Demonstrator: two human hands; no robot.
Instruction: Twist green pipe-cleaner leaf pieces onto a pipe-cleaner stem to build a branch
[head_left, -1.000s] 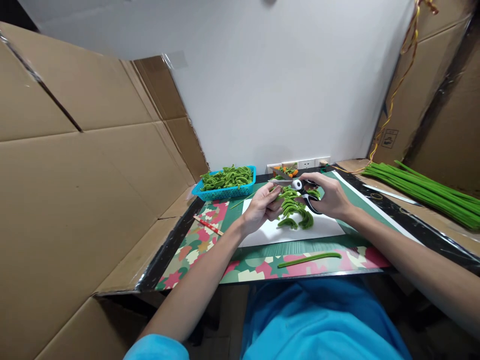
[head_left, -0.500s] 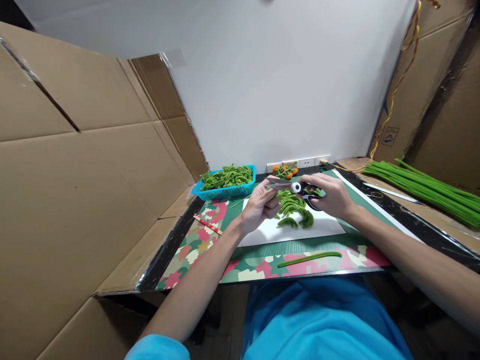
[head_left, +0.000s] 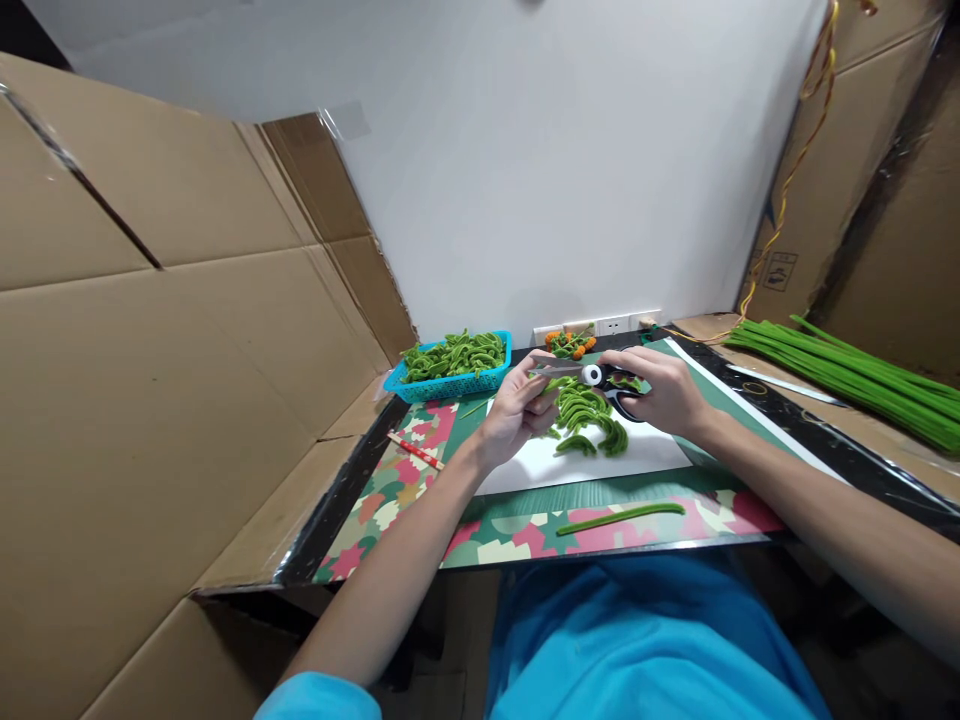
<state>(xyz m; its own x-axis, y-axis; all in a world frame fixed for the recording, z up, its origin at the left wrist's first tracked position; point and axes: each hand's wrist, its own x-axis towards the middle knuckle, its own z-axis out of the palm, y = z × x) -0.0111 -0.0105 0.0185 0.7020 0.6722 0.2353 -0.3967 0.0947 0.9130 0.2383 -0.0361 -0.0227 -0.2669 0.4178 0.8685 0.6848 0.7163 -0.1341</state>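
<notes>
My right hand (head_left: 660,388) is closed on the handles of black-handled scissors (head_left: 592,375), whose blades point left to my left hand. Fingers pinched, my left hand (head_left: 517,405) holds a short green fuzzy piece (head_left: 553,384) beside the blades. Below them, several curved green fuzzy pieces (head_left: 581,410) lie on a white sheet (head_left: 615,468). One straight green fuzzy stem (head_left: 621,518) rests near the front edge of the patterned mat (head_left: 525,540).
A blue basket (head_left: 450,386) heaped with green pieces stands at the back left. Orange and green items (head_left: 571,345) sit by the wall sockets. Long green stems (head_left: 847,380) lie at the right. A red stick (head_left: 416,451) is on the left. Cardboard flanks both sides.
The scissor blades look closer together than before. My left hand has shifted very slightly left, while my right hand stays in nearly the same place.
</notes>
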